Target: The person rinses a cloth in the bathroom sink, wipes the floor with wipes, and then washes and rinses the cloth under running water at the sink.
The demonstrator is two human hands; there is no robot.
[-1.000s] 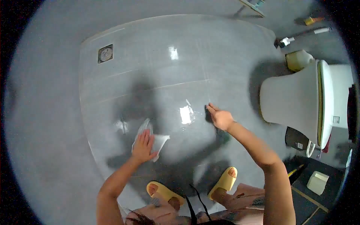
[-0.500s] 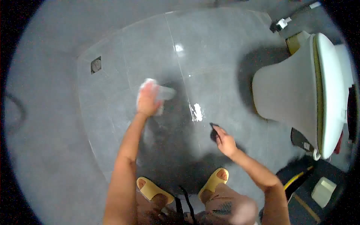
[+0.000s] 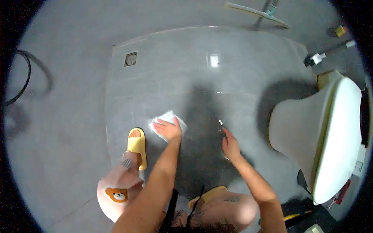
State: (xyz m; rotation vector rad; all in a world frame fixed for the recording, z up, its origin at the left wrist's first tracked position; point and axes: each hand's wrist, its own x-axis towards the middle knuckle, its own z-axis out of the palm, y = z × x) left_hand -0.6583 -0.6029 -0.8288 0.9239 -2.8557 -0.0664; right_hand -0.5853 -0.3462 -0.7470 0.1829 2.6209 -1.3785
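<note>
My left hand (image 3: 168,129) lies flat on a white cloth (image 3: 170,115) on the grey tiled floor, its fingers stretched out and the thumb apart. The cloth shows around the fingertips and beside the thumb. To the right, my right hand (image 3: 230,146) is low over the floor with its fingers curled together. What they hold, if anything, cannot be made out against the dark shadow. Just beyond its fingertips is a small bright wet-looking spot (image 3: 220,122) on the tiles.
A white toilet (image 3: 299,120) stands at the right. A floor drain (image 3: 131,59) is at the upper left, a squeegee (image 3: 258,14) at the top, and a black hose (image 3: 26,77) at the far left. My yellow slipper (image 3: 136,144) stands left of the cloth.
The view has shifted, and my left foot is now out to the left of my left arm. The cloth lies nearer to me. A dark object seen in my right hand no longer shows clearly.
</note>
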